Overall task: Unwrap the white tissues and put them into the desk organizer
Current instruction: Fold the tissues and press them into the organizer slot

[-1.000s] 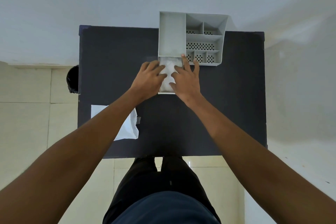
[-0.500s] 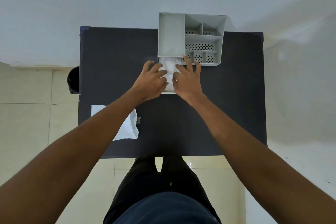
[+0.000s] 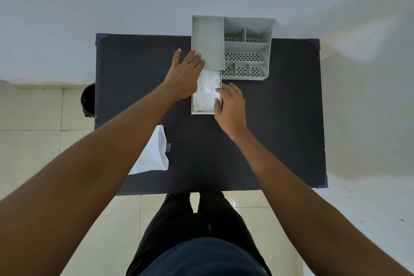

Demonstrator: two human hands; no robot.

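Lying in the desk organizer [image 3: 246, 49] drawer [image 3: 194, 112], white tissues [image 3: 207, 92]; both hands spread: left hand [image 3: 184, 74], right hand [image 3: 230, 105]; empty wrapper [image 3: 154, 154] on worktop [image 3: 280, 130].

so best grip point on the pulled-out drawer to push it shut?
Probably the drawer's near front wall, approached from the person's side and pushed toward the organizer. It sticks out along that line, tissues fill its inside, and the right hand is already at its right rim.

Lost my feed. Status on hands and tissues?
Left hand flat on organizer side, empty. Right hand at drawer edge. Tissues in open drawer. Wrapper aside.
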